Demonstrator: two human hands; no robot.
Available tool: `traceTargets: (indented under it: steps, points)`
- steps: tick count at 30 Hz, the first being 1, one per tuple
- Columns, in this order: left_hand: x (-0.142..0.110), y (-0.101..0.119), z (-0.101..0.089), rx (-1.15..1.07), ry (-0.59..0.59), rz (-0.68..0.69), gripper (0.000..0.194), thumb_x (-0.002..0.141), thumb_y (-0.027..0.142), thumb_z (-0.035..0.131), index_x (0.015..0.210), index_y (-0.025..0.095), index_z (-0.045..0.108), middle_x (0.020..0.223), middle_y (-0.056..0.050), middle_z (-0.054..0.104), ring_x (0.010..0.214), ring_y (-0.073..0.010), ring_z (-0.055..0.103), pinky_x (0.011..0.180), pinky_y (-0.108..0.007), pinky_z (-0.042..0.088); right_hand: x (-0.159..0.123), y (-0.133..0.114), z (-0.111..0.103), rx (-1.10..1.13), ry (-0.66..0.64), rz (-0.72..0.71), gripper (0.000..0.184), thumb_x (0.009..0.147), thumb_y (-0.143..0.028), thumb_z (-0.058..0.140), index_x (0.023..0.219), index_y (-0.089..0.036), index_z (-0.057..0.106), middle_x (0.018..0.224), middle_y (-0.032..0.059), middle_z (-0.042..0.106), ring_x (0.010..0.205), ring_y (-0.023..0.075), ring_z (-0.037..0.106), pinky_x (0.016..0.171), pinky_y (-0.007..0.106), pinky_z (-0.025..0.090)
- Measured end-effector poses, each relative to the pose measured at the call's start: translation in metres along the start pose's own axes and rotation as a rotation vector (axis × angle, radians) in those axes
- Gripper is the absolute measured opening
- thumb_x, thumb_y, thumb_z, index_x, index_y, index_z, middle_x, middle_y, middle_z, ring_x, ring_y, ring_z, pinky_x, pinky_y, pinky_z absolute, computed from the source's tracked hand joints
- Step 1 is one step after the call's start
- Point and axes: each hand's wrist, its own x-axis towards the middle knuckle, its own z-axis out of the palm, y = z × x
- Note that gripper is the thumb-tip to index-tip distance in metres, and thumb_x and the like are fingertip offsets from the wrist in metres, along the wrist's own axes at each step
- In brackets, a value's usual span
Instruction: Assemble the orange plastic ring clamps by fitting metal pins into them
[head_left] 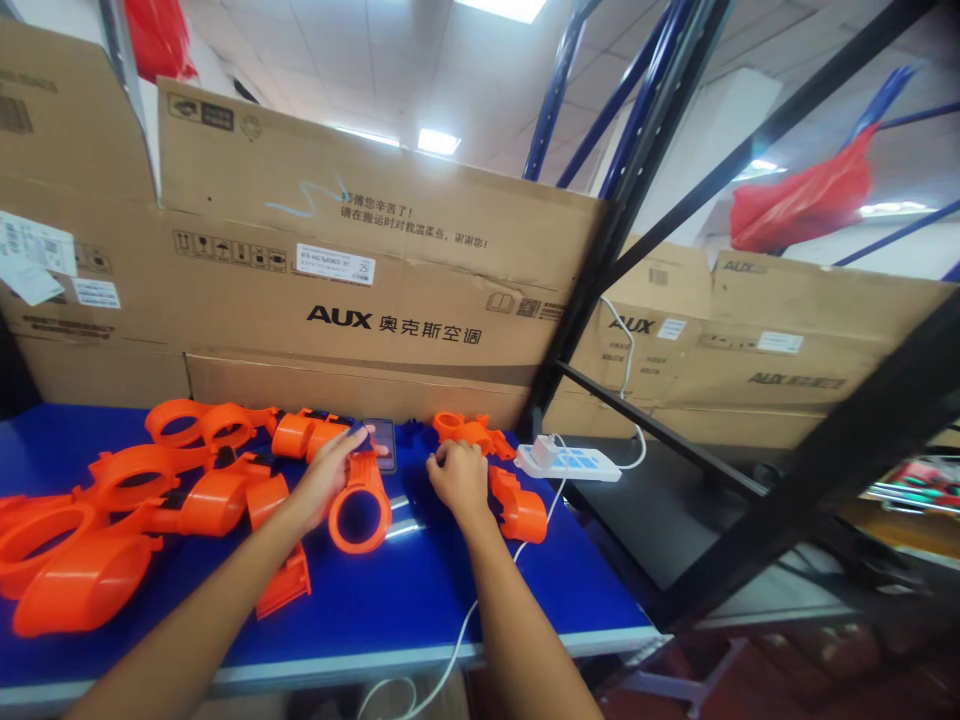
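My left hand (330, 470) rests on an orange plastic ring-shaped part (361, 505) on the blue table (390, 600), fingers stretched toward a phone (381, 440) lying flat just beyond. My right hand (456, 478) is curled, knuckles up, touching the table between two orange parts: one (469, 432) behind it and one (519, 508) to its right. What its fingers hold, if anything, is hidden.
Several more orange ring parts (135, 490) crowd the table's left side. AUX cardboard boxes (375, 290) form a wall behind. A white power strip (568, 462) with a cable lies at right, beside black metal rack struts (645, 250). The table's edge is near.
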Motion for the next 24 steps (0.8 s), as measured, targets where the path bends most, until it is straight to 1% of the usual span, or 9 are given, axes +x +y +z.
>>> traceTargets:
  steps: [5, 8, 10, 14, 16, 18, 21, 23, 24]
  points:
    - [-0.002, 0.001, 0.002, -0.011, -0.007, -0.007, 0.052, 0.084, 0.038, 0.075, 0.129, 0.014, 0.061, 0.099, -0.014, 0.077, 0.063, -0.0198, 0.071, 0.060, -0.031, 0.058, 0.004, 0.002, -0.001, 0.305, 0.181, 0.017, 0.019, 0.090, -0.034, 0.053, 0.086, -0.019, 0.064, 0.087, 0.0078, 0.068, 0.082, 0.0236, 0.060, 0.075, 0.033, 0.040]
    - [-0.003, 0.001, 0.003, -0.017, -0.010, -0.012, 0.053, 0.085, 0.038, 0.074, 0.130, 0.014, 0.061, 0.099, -0.014, 0.077, 0.063, -0.0196, 0.071, 0.059, -0.031, 0.058, 0.006, 0.002, -0.004, 0.523, 0.274, 0.045, 0.021, 0.090, -0.040, 0.054, 0.084, -0.021, 0.062, 0.083, 0.0054, 0.068, 0.079, 0.0229, 0.061, 0.074, 0.032, 0.042]
    - [-0.003, 0.001, 0.003, -0.013, -0.015, -0.018, 0.054, 0.084, 0.038, 0.075, 0.131, 0.015, 0.061, 0.100, -0.015, 0.077, 0.063, -0.0195, 0.071, 0.059, -0.030, 0.058, 0.008, 0.002, -0.005, 0.694, 0.299, 0.068, 0.025, 0.089, -0.044, 0.056, 0.082, -0.021, 0.061, 0.081, 0.0044, 0.068, 0.077, 0.0225, 0.061, 0.073, 0.032, 0.043]
    - [0.000, -0.002, 0.000, 0.009, -0.029, -0.017, 0.055, 0.084, 0.039, 0.075, 0.131, 0.015, 0.061, 0.104, -0.016, 0.076, 0.065, -0.0203, 0.071, 0.060, -0.031, 0.057, 0.012, 0.003, -0.005, 1.081, 0.273, 0.178, 0.032, 0.088, -0.052, 0.059, 0.087, -0.020, 0.062, 0.073, 0.0007, 0.063, 0.068, 0.0190, 0.057, 0.066, 0.030, 0.045]
    - [0.000, -0.003, -0.001, 0.012, -0.044, -0.006, 0.052, 0.085, 0.039, 0.074, 0.130, 0.014, 0.063, 0.107, -0.017, 0.076, 0.073, -0.0229, 0.074, 0.065, -0.032, 0.059, 0.014, 0.002, -0.004, 1.248, 0.258, 0.234, 0.036, 0.086, -0.054, 0.060, 0.094, -0.019, 0.064, 0.072, -0.0007, 0.062, 0.066, 0.0172, 0.054, 0.064, 0.029, 0.045]
    - [-0.001, -0.003, -0.001, 0.010, -0.077, 0.005, 0.050, 0.086, 0.037, 0.073, 0.129, 0.014, 0.064, 0.112, -0.018, 0.075, 0.085, -0.0257, 0.075, 0.072, -0.034, 0.060, 0.014, -0.001, -0.001, 1.371, 0.221, 0.239, 0.040, 0.084, -0.056, 0.062, 0.098, -0.019, 0.065, 0.077, 0.0003, 0.064, 0.069, 0.0174, 0.055, 0.066, 0.029, 0.046]
    - [-0.005, -0.003, 0.001, 0.016, -0.165, 0.006, 0.049, 0.087, 0.035, 0.072, 0.130, 0.014, 0.064, 0.118, -0.019, 0.073, 0.096, -0.0282, 0.073, 0.080, -0.036, 0.059, 0.012, -0.010, 0.002, 1.405, 0.155, 0.185, 0.043, 0.083, -0.058, 0.063, 0.098, -0.018, 0.068, 0.088, 0.0038, 0.068, 0.080, 0.0203, 0.059, 0.074, 0.032, 0.049]
    - [-0.008, -0.004, 0.003, 0.030, -0.208, 0.005, 0.049, 0.087, 0.035, 0.072, 0.130, 0.014, 0.065, 0.120, -0.019, 0.073, 0.098, -0.0288, 0.073, 0.082, -0.037, 0.059, 0.008, -0.018, 0.004, 1.359, 0.160, 0.158, 0.043, 0.083, -0.059, 0.063, 0.100, -0.020, 0.069, 0.093, 0.0049, 0.069, 0.086, 0.0218, 0.060, 0.078, 0.034, 0.050]
    - [-0.008, -0.005, 0.003, 0.037, -0.213, 0.009, 0.049, 0.087, 0.035, 0.073, 0.130, 0.014, 0.065, 0.120, -0.019, 0.073, 0.099, -0.0288, 0.073, 0.083, -0.037, 0.059, 0.006, -0.023, 0.004, 1.347, 0.156, 0.148, 0.042, 0.084, -0.059, 0.063, 0.102, -0.021, 0.069, 0.094, 0.0046, 0.069, 0.087, 0.0219, 0.061, 0.077, 0.034, 0.051]
